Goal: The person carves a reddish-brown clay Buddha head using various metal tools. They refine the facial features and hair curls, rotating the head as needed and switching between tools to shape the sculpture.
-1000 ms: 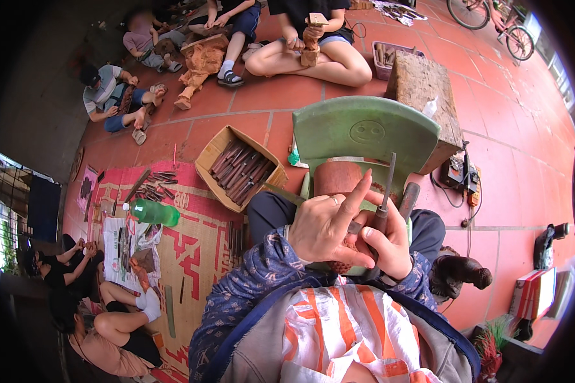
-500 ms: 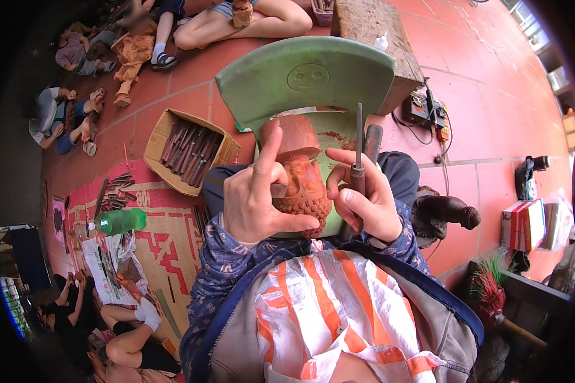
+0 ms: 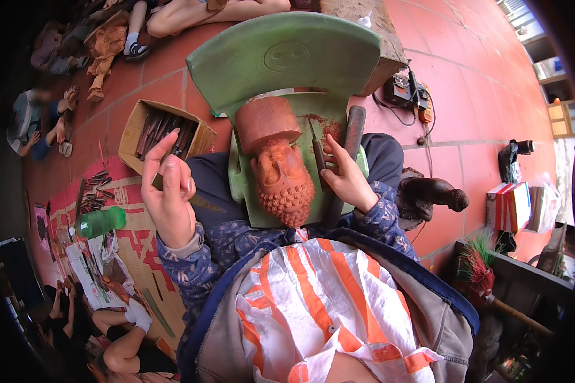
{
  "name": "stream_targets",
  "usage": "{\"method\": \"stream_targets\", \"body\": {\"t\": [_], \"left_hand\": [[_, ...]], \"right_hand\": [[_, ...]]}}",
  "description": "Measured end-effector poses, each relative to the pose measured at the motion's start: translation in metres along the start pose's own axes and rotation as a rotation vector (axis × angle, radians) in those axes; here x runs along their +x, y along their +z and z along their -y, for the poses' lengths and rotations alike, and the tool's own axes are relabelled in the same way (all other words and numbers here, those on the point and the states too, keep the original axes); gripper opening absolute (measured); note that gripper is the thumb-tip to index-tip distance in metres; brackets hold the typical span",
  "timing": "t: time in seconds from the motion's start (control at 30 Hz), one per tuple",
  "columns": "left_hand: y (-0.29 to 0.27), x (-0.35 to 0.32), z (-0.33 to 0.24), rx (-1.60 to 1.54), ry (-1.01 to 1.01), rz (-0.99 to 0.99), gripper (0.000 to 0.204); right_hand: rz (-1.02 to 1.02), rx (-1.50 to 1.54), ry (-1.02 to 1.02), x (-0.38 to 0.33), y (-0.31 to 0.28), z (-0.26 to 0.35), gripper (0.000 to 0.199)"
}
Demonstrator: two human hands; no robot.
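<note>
Reddish wooden carved head (image 3: 280, 167) lay face up on green plastic chair (image 3: 287, 60), steady for cutting. Right hand (image 3: 346, 179) closed around chisel (image 3: 317, 152) and mallet (image 3: 351, 137) beside it. Left hand (image 3: 170, 191), lifted away, pinched small flat tool (image 3: 156, 182).

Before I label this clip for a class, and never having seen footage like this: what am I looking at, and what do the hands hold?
A camera worn on a person's head looks down with a wide lens, so edges bend. A reddish wooden carving of a bearded head rests on a green plastic chair before them. The right hand holds a chisel and a dark mallet. The left hand is raised, holding another thin tool. A box of chisels sits on the red tiled floor.
</note>
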State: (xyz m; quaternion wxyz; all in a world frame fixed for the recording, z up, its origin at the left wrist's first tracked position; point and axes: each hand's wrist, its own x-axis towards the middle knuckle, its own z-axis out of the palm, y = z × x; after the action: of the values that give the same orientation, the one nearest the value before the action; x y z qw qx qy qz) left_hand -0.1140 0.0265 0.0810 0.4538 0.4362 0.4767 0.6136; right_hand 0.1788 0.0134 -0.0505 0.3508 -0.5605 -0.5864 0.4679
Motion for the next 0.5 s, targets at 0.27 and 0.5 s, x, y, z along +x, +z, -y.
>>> {"method": "stream_targets", "body": {"t": [0.27,0.5], "left_hand": [[-0.003,0.006,0.006,-0.868,-0.152,0.260,0.032],[0.072,-0.033,0.040,-0.869,-0.179,0.126,0.046]], "right_hand": [[-0.032,-0.170,-0.398,-0.011,0.006,0.062,0.063],[0.162,0.521,-0.348,-0.027,0.033,0.084,0.057]]}}
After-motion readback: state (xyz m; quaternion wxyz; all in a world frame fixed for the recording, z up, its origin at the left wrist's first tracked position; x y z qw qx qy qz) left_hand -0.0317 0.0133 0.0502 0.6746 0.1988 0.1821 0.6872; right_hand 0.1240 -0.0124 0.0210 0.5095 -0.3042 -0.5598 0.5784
